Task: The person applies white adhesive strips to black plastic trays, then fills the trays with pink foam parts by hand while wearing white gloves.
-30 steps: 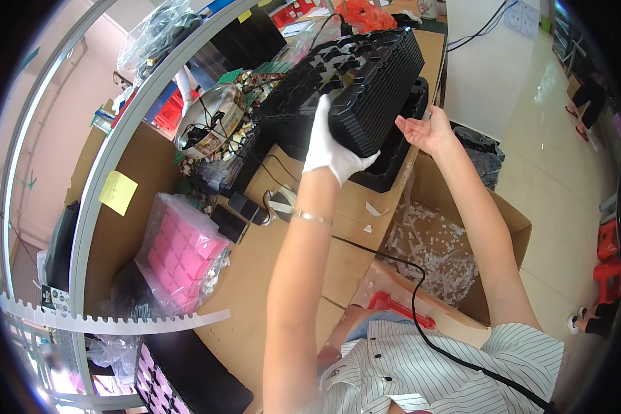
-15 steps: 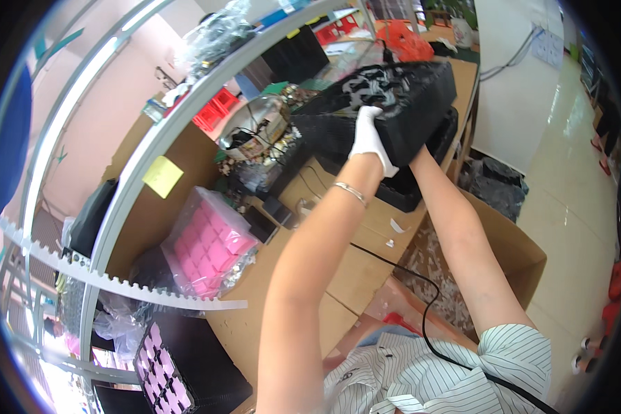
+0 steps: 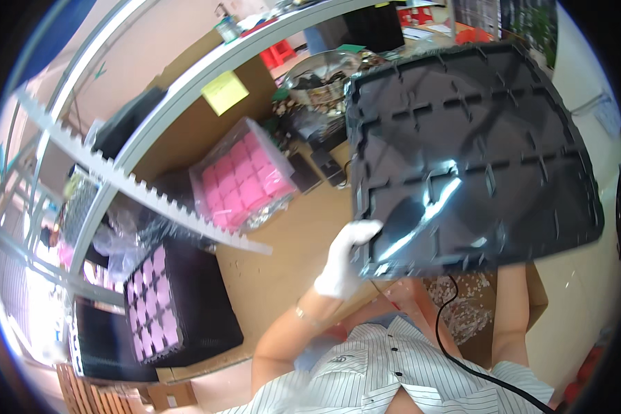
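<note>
A wide black plastic tray (image 3: 462,152), molded into square pockets with small raised ribs, is held up at the right, tilted with its glossy pocketed face toward me. The pockets show nothing in them. My left hand (image 3: 341,259), in a white glove, grips the tray's lower left corner, thumb over the rim. My right forearm (image 3: 510,303) rises to the tray's lower right edge; the hand itself is hidden behind the tray.
On the bench at left stands a black tray stack (image 3: 210,310) with pink pieces (image 3: 152,303) in its top. A clear bag of pink pieces (image 3: 245,176) lies behind it. A grey shelf frame (image 3: 169,93) crosses at left. A cable (image 3: 441,310) hangs before me; a scrap-filled carton (image 3: 538,297) stands low right.
The black tray has come up and nearer to me, tipped so its pocketed face shows. Both hands moved with it, the left now at its lower left corner. The whole view has shifted.
</note>
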`<state>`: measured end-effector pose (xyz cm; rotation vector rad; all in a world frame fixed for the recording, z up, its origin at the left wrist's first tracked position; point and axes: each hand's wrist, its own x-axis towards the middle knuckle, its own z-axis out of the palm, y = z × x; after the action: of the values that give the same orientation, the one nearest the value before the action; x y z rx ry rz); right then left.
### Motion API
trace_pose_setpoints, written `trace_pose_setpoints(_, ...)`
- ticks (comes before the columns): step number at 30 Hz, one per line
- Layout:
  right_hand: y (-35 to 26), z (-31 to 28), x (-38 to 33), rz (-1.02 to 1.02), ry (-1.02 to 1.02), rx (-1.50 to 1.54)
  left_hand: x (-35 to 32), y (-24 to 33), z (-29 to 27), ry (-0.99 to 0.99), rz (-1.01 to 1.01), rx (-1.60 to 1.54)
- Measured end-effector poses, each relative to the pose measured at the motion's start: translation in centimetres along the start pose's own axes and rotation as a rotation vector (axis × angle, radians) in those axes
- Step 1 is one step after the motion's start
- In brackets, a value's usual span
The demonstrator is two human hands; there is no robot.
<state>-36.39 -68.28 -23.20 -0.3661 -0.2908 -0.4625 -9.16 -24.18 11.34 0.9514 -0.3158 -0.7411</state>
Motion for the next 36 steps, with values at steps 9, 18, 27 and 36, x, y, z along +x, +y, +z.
trace_pose_setpoints(9, 23.2, 14.2, 7.6, 0.245, 0.191, 0.107, -15.8, 3.4, -12.2, 0.371, -0.144, -0.326)
trace_pose_setpoints(18, 42.1, 29.8, 13.2, 0.399, 0.351, 0.173, -19.6, 2.8, -22.2, 0.847, 0.037, -0.239)
trace_pose_setpoints(27, 36.8, 30.1, 7.6, 0.404, 0.576, 0.200, -18.9, 3.1, -23.3, 0.850, 0.020, -0.179)
trace_pose_setpoints(36, 35.5, 28.8, 11.4, 0.371, 0.919, 0.104, -17.5, 1.8, -23.7, 0.877, 0.088, -0.154)
